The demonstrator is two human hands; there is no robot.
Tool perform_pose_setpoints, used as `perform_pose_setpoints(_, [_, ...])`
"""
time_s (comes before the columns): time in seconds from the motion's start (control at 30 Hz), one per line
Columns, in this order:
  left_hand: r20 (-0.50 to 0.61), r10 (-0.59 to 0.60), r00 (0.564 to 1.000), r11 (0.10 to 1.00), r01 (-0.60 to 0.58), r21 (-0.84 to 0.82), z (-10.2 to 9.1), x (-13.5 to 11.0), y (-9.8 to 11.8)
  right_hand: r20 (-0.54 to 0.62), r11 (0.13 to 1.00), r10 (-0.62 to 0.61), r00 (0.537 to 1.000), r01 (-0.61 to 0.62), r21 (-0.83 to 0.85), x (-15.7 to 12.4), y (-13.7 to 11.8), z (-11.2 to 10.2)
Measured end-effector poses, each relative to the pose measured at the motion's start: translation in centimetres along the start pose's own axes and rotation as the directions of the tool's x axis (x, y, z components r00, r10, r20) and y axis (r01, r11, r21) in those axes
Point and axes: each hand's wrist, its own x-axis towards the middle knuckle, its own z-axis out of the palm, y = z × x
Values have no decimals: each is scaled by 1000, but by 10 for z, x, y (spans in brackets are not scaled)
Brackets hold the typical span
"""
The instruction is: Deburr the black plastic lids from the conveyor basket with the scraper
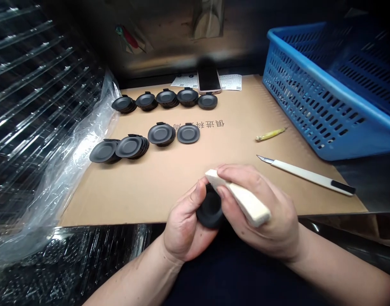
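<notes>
My left hand [190,227] is closed round a black round plastic lid-like part [210,208], held just off the front edge of the cardboard. In my right hand [261,204] is an off-white, bar-shaped block [247,202], pinched between thumb and fingers. The block's far end is over the upper rim of the black part; whether they touch I cannot tell. Similar black parts with small tabs stand in stacks, a back row [167,97] and a front row [131,146]. A single such part [188,133] lies at the front row's right end.
A white-handled craft knife [306,172] lies at right, blade pointing left, near a yellow pencil-like tool [271,134]. Behind them stands a blue basket [309,85]. A phone [209,80] rests on printed paper [231,82] at the back. Clear plastic film [76,148] borders the cardboard [134,191].
</notes>
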Motion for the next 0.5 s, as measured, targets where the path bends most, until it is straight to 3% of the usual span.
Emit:
perform_pose_setpoints(0.13, [3,-33,999,999,33,-26,0,1,0,16,1000,-6,1000,5,30,-2,2,0])
perform_pose_setpoints(0.27, [82,-9,997,1000,8,16,1,1,0,30,999,-16,999,16,30,1,11,-9])
perform_pose_setpoints(0.37, [170,17,985,1000,-17,-2,0,1,2,-70,991,134,989,-132,28,2,13,-25])
perform_pose_setpoints(0.43, [205,19,979,1000,-19,-2,-2,0,3,-163,967,254,953,-254,22,0,12,-39])
perform_pose_setpoints(0.5, [220,14,975,1000,-17,16,-5,0,4,-142,958,288,947,-288,22,-2,11,-51])
